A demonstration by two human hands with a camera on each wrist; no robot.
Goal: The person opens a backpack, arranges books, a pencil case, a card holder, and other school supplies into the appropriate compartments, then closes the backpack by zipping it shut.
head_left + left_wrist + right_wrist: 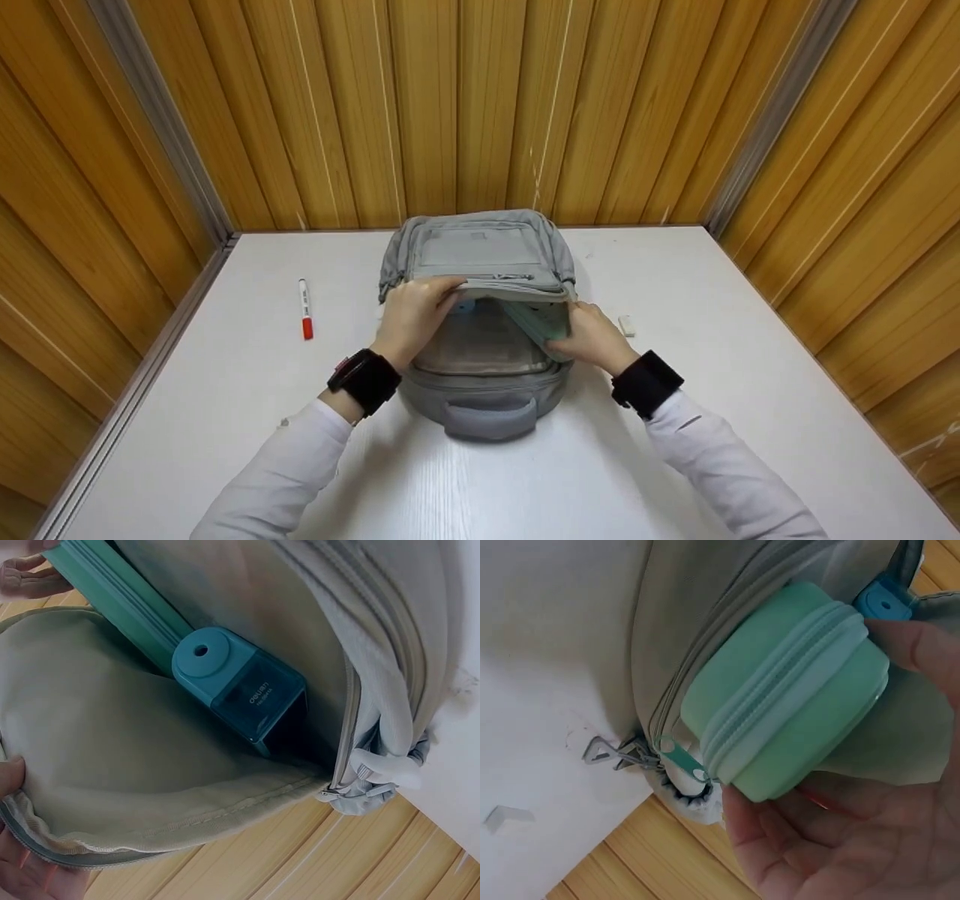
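A grey backpack (480,247) lies on the white table with its front pocket unzipped. My left hand (416,315) pinches the edge of the pocket's flap (112,757) and holds it up, thumb inside and fingers outside. In my right hand (600,339) is a mint-green zippered case (780,690), gripped between thumb and fingers. One end of the case is inside the pocket opening. A blue pencil sharpener (240,686) sits inside the pocket, touching or close beside the case; its lower part is in shadow.
A white marker with a red cap (305,309) lies on the table left of the backpack. To the right, near my right hand, is a small white eraser-like block (627,325). Wood-patterned walls (480,105) border the table (465,495) at the back and sides.
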